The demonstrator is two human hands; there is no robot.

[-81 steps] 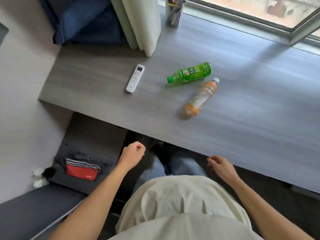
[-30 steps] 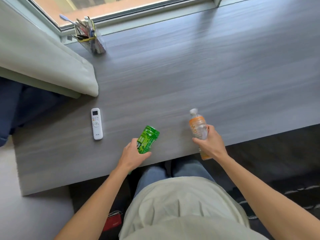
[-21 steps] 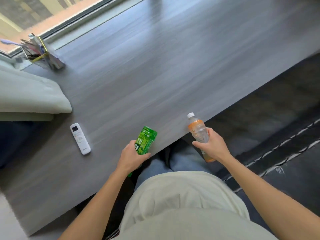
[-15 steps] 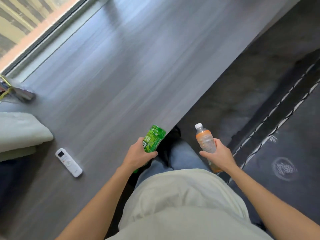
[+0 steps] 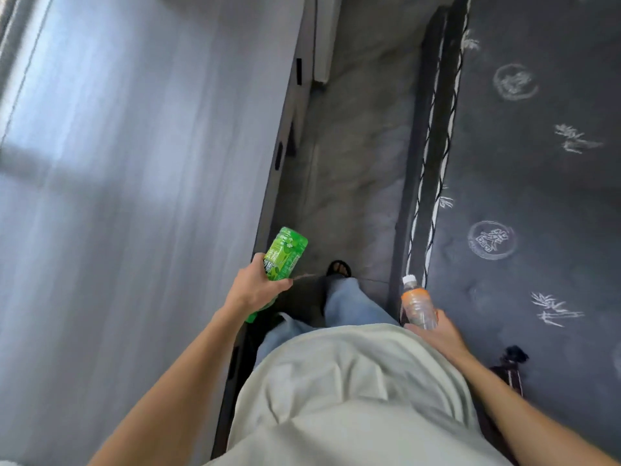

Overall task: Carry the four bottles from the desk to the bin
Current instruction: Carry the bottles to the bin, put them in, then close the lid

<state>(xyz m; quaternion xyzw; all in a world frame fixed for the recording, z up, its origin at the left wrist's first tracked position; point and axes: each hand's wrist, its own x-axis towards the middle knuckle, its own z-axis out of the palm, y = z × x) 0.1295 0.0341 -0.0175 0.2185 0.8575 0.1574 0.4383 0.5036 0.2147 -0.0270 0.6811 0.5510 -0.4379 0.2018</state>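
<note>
We hold a green plastic bottle (image 5: 285, 255) in our left hand (image 5: 254, 290), fingers wrapped around its glossy label, base tilted up over the edge of the grey wood-grain desk (image 5: 134, 196). Our right hand (image 5: 437, 334) clasps the clear, ribbed orange-labelled bottle (image 5: 418, 306) low, its white cap upward, above the dark patterned rug (image 5: 537, 196).

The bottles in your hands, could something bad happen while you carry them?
Maybe. The left hand holds the green bottle tilted, gripped low near its neck, so it might slip. The right hand grips the orange bottle only by its lower part. The path between the desk and the dark patterned mattress is narrow, so a bump could knock a bottle loose. No bin is in view yet.
</note>
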